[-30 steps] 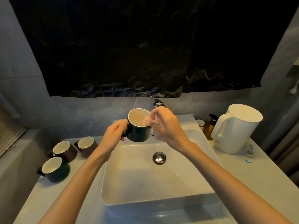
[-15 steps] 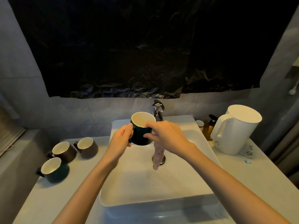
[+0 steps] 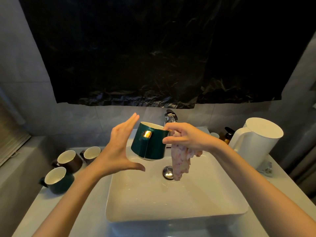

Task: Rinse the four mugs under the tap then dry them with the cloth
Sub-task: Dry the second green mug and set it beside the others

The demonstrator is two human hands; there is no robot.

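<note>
Head view, my dim grey counter (image 3: 37,218) and white sink (image 3: 171,214), right hand (image 3: 186,135) pinching green mug (image 3: 150,146) and cloth (image 3: 181,161), left hand (image 3: 118,147) spread, just left.

No writing is showing clearly enough to read: the green mug (image 3: 152,145) is carrying only a glinting gold patch beside a faint, blurred mark, and the pump bottle (image 3: 227,138) is showing a label too small to make out.

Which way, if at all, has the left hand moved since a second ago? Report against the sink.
Yes, barely: the left hand opened off the green mug, fingers swung up, palm still over the sink's left rim.
</note>
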